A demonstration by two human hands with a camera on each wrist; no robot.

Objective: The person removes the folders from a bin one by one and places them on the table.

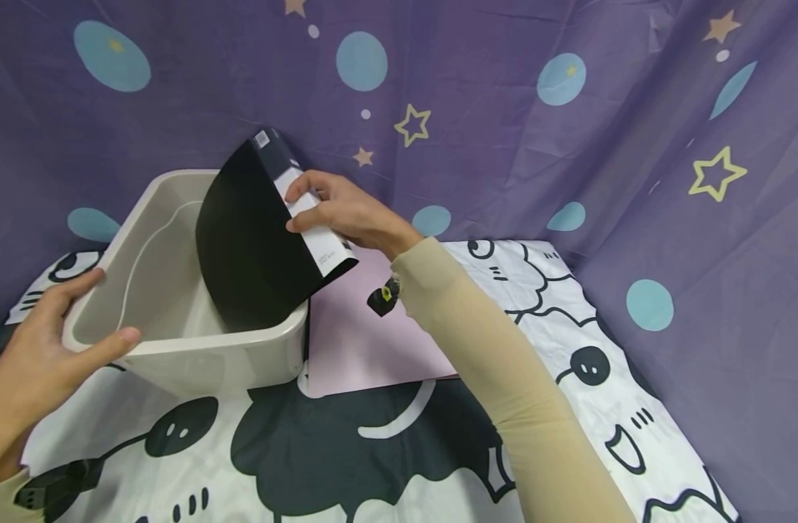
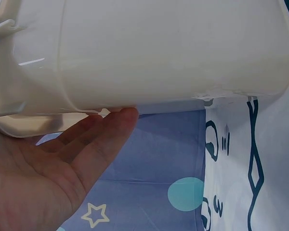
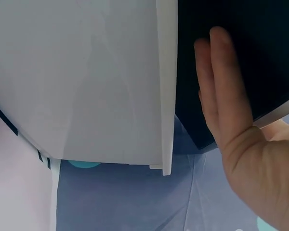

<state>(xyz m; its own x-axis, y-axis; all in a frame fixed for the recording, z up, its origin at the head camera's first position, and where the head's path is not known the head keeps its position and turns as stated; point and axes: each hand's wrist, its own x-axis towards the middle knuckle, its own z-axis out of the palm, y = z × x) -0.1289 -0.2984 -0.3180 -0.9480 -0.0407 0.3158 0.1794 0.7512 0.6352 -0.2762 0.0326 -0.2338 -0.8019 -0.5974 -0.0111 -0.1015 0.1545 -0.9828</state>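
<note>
A black binder (image 1: 248,240) with a white label (image 1: 314,229) on its spine stands tilted, its lower part inside a white plastic bin (image 1: 222,349). My right hand (image 1: 346,207) grips the binder across the spine, thumb on the near side; in the right wrist view, fingers (image 3: 229,82) lie along its dark cover. At the bin's near left corner is my left hand (image 1: 59,356), holding the rim with the thumb over the near edge. The left wrist view shows its fingers (image 2: 106,139) against the bin's outer wall.
A flat pink sheet or folder (image 1: 379,341) lies right of the bin, partly hidden by my right arm. A thin white strip (image 1: 157,232) curves along the bin's inside. Below spreads a black-and-white cartoon cloth (image 1: 346,450); a purple patterned curtain (image 1: 477,145) hangs behind.
</note>
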